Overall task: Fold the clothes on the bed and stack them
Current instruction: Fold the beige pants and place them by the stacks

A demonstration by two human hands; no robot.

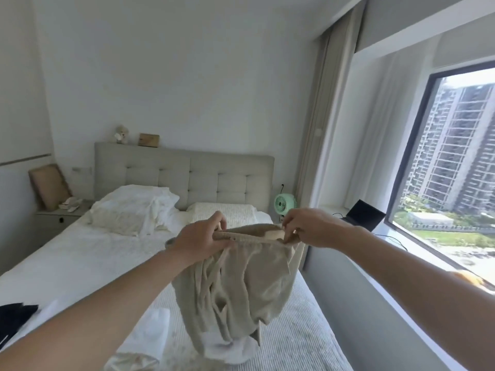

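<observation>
A beige pair of trousers [241, 285] with an elastic waistband hangs in the air over the bed [88, 253]. My left hand [199, 241] grips the left end of the waistband. My right hand [308, 228] pinches its right end. The legs drape down, crumpled, onto a white garment [230, 349] lying on the bed. Another white cloth [150, 333] lies to the left of it. A black garment [13, 318] sits at the bed's left edge.
Two pillows [134, 207] lie at the grey headboard [187, 178]. A nightstand [61, 212] stands to the left, a green fan [284, 203] to the right. A laptop [364, 214] rests on the window ledge along the right side.
</observation>
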